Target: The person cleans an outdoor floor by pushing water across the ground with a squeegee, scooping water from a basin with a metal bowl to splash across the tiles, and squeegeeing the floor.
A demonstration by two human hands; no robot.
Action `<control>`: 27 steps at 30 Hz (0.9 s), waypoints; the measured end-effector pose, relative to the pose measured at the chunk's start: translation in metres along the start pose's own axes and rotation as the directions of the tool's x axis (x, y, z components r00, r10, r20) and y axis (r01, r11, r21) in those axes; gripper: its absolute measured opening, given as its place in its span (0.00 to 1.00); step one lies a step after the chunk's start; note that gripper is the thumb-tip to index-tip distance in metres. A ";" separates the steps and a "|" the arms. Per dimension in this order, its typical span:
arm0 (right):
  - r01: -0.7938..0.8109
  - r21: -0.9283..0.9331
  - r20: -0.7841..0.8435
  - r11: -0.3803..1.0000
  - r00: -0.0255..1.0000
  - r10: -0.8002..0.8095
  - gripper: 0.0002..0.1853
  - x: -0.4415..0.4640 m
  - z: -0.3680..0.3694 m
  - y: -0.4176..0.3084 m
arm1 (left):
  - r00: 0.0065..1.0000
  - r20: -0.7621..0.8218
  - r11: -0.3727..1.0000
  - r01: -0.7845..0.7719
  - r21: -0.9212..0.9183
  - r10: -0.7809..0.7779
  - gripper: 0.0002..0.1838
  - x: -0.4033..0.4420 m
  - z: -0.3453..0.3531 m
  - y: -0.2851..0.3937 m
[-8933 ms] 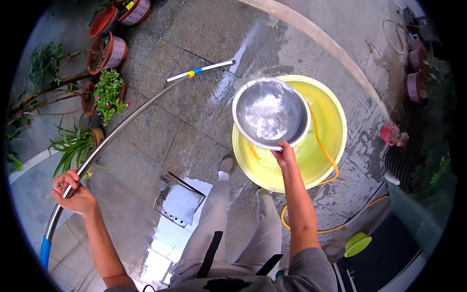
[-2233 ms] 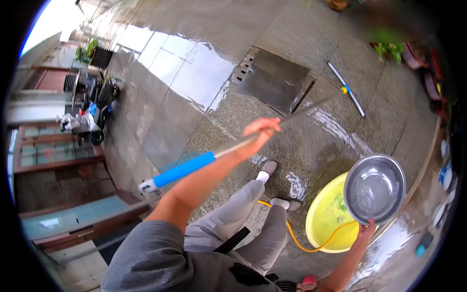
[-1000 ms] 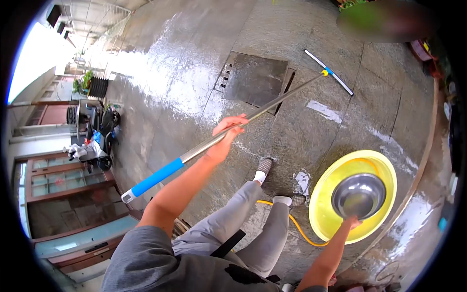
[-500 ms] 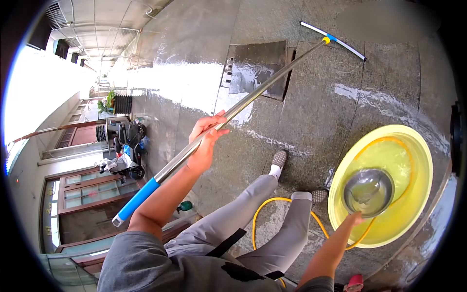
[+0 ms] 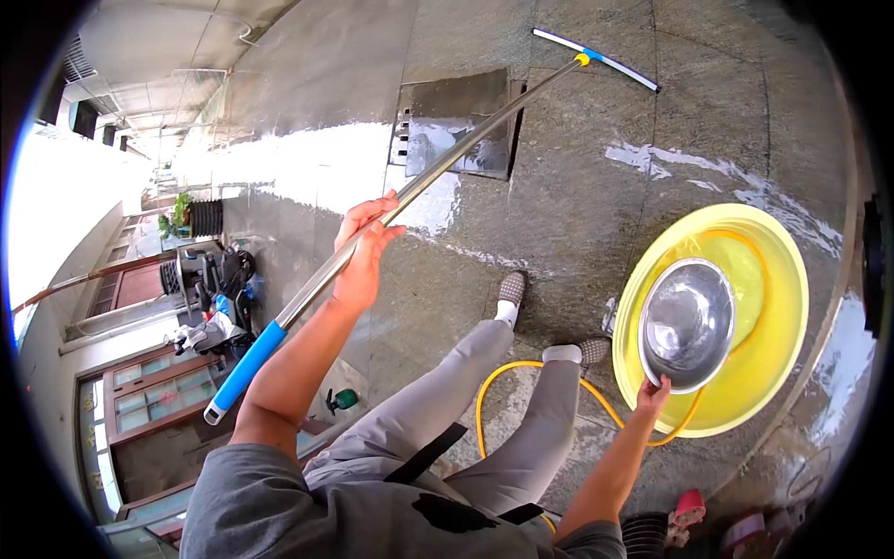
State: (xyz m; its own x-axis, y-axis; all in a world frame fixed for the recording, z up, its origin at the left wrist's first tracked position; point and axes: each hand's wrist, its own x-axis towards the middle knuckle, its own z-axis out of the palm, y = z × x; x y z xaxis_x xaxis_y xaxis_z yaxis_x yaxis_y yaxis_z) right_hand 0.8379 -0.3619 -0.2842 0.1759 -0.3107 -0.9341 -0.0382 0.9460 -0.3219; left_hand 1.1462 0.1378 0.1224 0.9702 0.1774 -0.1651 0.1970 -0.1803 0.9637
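My left hand (image 5: 361,259) is closed around the metal pole of a floor squeegee (image 5: 438,168), whose blue grip (image 5: 247,371) slants back beside my forearm. The blade, white with a blue and yellow joint, lies on the wet paving at the top. At the right, the fingers of my right hand (image 5: 654,395) grip the near rim of a steel basin (image 5: 687,321). The basin tilts over a large yellow tub (image 5: 792,349) that has water in it. A yellow hose (image 5: 596,396) curves from by my legs to the tub, and a length of it shows inside.
A dark drain cover (image 5: 456,121) with a gap along its side is set in the wet floor. Parked scooters (image 5: 219,298) and a potted plant (image 5: 177,216) stand at the left. A green bottle (image 5: 345,400) and a pink item (image 5: 689,508) are near my sides.
The steel basin has tipped from nearly level, with water in it, to a steeper slant. My right hand keeps its rim. The whole view has shifted; my left hand still holds the squeegee.
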 end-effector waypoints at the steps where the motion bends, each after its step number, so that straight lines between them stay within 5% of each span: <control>1: 0.016 0.002 0.032 1.000 0.999 -0.016 0.13 -0.015 0.006 -0.006 | 1.000 0.001 1.000 0.003 -0.002 -0.003 0.12 0.002 -0.004 -0.001; 8: 0.212 -0.233 0.131 0.949 0.974 -0.186 0.16 -0.120 0.084 -0.096 | 0.999 0.038 0.999 0.023 -0.025 -0.022 0.12 0.013 -0.041 -0.011; 12: 0.456 -0.507 0.128 0.731 0.879 -0.460 0.26 -0.216 0.230 -0.100 | 0.999 0.045 0.998 0.014 -0.056 -0.012 0.12 0.015 -0.070 -0.024; 16: 0.713 -0.575 0.405 0.402 0.675 -0.617 0.34 -0.273 0.386 -0.040 | 0.999 0.028 0.990 0.031 -0.136 -0.028 0.13 0.016 -0.091 -0.037; 20: 0.900 -0.425 0.726 -0.092 0.278 -0.628 0.38 -0.355 0.565 0.071 | 0.996 0.069 0.995 -0.053 -0.084 0.059 0.14 0.017 -0.101 -0.033; 21: 0.912 -0.395 0.745 -0.108 0.250 -0.618 0.39 -0.357 0.604 0.090 | 0.996 0.075 0.995 -0.040 -0.094 0.047 0.13 0.018 -0.106 -0.021; 23: 0.726 -0.549 0.689 -0.413 0.114 -0.715 0.40 -0.436 0.659 0.130 | 0.996 0.078 0.995 -0.023 -0.096 0.031 0.13 0.020 -0.113 -0.014; 25: 0.781 -0.410 0.623 -0.472 -0.138 -0.770 0.39 -0.444 0.696 0.135 | 0.995 0.087 0.995 -0.048 -0.083 0.055 0.13 0.025 -0.122 -0.012; 27: 0.772 -0.463 0.649 -0.436 -0.039 -0.760 0.37 -0.495 0.711 0.140 | 0.995 0.090 0.994 -0.043 -0.099 0.052 0.13 0.031 -0.128 -0.012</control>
State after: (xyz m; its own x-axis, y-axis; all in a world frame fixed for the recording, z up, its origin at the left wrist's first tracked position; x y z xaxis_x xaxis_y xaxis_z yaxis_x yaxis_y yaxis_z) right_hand 1.4445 -0.0098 0.2430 0.6608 -0.6464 0.3814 -0.3034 -0.6949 -0.6520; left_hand 1.1558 0.2697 0.1322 0.9879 0.0795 -0.1331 0.1402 -0.0916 0.9859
